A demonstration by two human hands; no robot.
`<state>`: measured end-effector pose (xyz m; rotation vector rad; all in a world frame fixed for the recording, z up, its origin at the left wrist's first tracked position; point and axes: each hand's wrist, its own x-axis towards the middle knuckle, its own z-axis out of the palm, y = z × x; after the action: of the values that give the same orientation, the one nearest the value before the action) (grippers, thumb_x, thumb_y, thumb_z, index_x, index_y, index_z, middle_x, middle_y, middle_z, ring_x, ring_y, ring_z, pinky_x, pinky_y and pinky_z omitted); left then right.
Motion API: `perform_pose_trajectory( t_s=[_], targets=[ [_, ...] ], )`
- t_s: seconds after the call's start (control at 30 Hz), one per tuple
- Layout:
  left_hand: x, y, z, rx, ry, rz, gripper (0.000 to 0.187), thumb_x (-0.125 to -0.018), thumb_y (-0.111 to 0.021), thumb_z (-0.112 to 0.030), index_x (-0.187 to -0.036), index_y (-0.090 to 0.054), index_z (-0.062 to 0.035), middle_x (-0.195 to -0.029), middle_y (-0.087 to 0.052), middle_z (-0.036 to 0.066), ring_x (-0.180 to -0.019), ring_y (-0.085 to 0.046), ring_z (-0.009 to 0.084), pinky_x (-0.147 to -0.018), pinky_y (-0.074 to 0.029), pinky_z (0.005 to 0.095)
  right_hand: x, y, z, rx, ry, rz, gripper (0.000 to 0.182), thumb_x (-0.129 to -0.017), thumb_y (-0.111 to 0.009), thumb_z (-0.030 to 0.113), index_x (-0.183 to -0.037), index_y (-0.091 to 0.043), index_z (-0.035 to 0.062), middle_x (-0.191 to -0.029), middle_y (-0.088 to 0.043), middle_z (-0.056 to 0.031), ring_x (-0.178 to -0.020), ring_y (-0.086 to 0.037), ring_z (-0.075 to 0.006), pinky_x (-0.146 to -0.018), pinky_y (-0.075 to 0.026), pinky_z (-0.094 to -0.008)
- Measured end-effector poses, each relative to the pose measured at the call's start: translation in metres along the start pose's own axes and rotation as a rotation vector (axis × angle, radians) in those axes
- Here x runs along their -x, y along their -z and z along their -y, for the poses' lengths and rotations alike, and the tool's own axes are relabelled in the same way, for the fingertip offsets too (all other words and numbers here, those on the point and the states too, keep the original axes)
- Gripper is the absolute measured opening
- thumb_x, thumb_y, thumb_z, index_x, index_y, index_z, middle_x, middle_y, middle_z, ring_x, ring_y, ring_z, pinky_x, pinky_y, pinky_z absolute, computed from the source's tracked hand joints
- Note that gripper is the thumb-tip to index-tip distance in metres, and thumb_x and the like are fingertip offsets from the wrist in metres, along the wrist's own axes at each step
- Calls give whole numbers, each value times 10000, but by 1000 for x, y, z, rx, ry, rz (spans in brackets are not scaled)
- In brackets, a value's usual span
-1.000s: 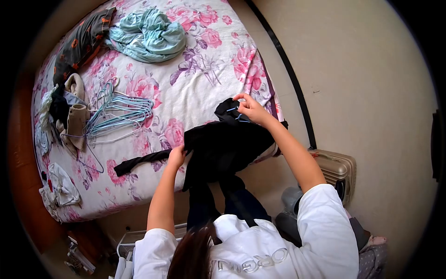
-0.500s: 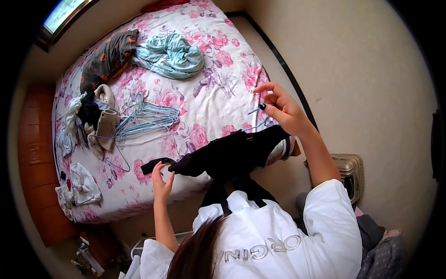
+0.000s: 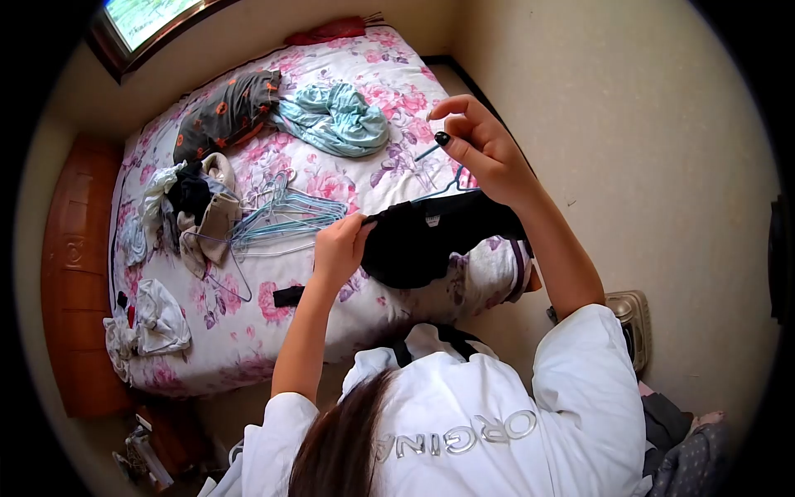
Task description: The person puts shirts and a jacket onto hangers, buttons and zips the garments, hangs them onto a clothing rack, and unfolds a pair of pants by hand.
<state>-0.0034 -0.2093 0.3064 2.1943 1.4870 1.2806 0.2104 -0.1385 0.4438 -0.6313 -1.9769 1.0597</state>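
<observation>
My right hand (image 3: pixel 484 157) is raised over the bed's right side, its fingers curled at the hook of a blue hanger (image 3: pixel 458 180). The end of the hook pokes out beside my thumb, and the rest is hidden behind the hand. A black top (image 3: pixel 422 240) hangs from this hanger, with a small pale label at its neck. My left hand (image 3: pixel 338 248) is closed on the top's left shoulder, beside the hanger's left end. Below that hand, the end of a black sleeve (image 3: pixel 288 296) shows against the bed.
On the flowered bed (image 3: pixel 397 108) lie a pile of blue and white hangers (image 3: pixel 290 217), mixed clothes (image 3: pixel 207 199), light-blue fabric (image 3: pixel 339 120), a dark patterned garment (image 3: pixel 228 116) and white clothing (image 3: pixel 161 319). A bronze-coloured case (image 3: pixel 629 323) stands by the wall on the right.
My left hand has moved up and right, from loosely curved fingers by the sleeve to a grip on the top's shoulder. The right hand and hanger have risen slightly; the top's neck label now shows.
</observation>
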Motion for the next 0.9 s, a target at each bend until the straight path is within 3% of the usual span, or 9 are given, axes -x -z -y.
perform_pose_trajectory(
  t_s=[0.07, 0.1, 0.2, 0.3, 0.43, 0.57, 0.67, 0.9],
  targets=[
    [-2, 13, 3, 17, 3, -48, 97, -786, -562, -96, -749, -520, -16, -611, -503, 135, -549, -499, 310, -485, -383, 350, -2, -11, 6, 112, 114, -74, 370, -815, -517, 142, -1155, -387, 76, -804, -488, -39, -790, -503, -137, -706, -402, -260],
    [-2, 21, 3, 17, 12, -61, 94, -787, -560, -97, -754, -523, -16, -613, -504, 135, -551, -498, 312, -489, -383, 353, -3, -12, 1, 317, 223, -92, 503, -795, -567, 250, -1214, -335, 96, -979, -529, -108, -986, -504, -242, -840, -386, -350],
    [0, 57, 3, 10, 46, -86, 83, -796, -540, -86, -756, -533, -13, -622, -509, 134, -562, -504, 308, -502, -388, 340, 10, -2, -12, 683, 65, -56, 553, -770, -593, 287, -1228, -338, 108, -1049, -534, -148, -1004, -500, -298, -836, -389, -381],
    [8, 91, 8, -35, 117, -119, 78, -799, -532, -71, -762, -537, -2, -625, -507, 133, -550, -504, 288, -504, -389, 306, 23, 1, -25, 753, -216, 167, 299, -766, -574, 203, -1015, -511, 49, -811, -578, -153, -806, -554, -308, -724, -426, -344],
    [20, 113, 11, -117, 130, -229, 78, -800, -530, -65, -766, -545, 3, -616, -503, 139, -533, -492, 279, -503, -386, 298, 15, -9, -41, 522, -42, 139, 130, -770, -536, 117, -798, -493, -3, -669, -505, -164, -627, -495, -302, -593, -385, -342],
    [38, 121, 1, -178, 202, -352, 95, -807, -529, -77, -760, -543, 4, -590, -478, 127, -510, -471, 262, -493, -371, 299, -5, -17, -44, 440, 83, 203, 139, -767, -525, 116, -795, -479, -12, -651, -490, -162, -606, -474, -305, -575, -378, -344],
    [57, 126, -15, -309, 283, -401, 116, -816, -523, -95, -754, -541, 1, -580, -469, 123, -501, -456, 257, -490, -364, 301, -21, -17, -46, 479, 54, 375, 185, -786, -546, 181, -820, -502, 4, -688, -523, -179, -668, -515, -340, -589, -393, -379],
    [90, 131, -50, -419, 425, -502, 142, -824, -520, -122, -754, -540, 0, -583, -469, 126, -511, -464, 270, -492, -364, 310, -31, -32, -52, 351, 165, 410, 205, -783, -553, 156, -707, -450, -3, -587, -442, -180, -554, -466, -331, -509, -353, -372]
  ],
)
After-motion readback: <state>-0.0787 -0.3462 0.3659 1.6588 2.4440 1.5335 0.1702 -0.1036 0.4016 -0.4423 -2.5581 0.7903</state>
